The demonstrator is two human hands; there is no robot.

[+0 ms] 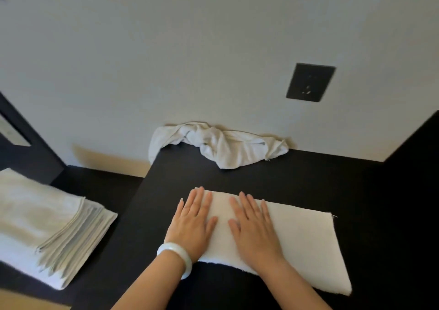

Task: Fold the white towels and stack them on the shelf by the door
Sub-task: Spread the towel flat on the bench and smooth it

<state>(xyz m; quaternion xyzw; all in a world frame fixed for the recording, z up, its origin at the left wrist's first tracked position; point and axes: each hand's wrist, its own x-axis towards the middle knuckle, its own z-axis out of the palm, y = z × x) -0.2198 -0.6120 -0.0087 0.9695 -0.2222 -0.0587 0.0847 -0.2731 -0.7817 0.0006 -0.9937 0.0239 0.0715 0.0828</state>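
Head view — both hands, left (193, 224) and right (255, 229), flat, fingers spread, atop folded towel (306, 240).

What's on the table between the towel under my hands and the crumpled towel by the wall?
Nothing: in the head view, only bare dark table lies between the flat towel and the crumpled towel.

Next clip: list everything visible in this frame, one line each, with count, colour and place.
flat towel: one, white, spread on the table under both hands
crumpled towel: one, white, far edge of the table against the wall
towel stack: one pile, white, folded, on the lower surface at left
table: one, black, centre
socket plate: one, black, on the wall at right
wall: white, behind the table
bangle: one, white, left wrist
left hand: flat on the towel
right hand: flat on the towel
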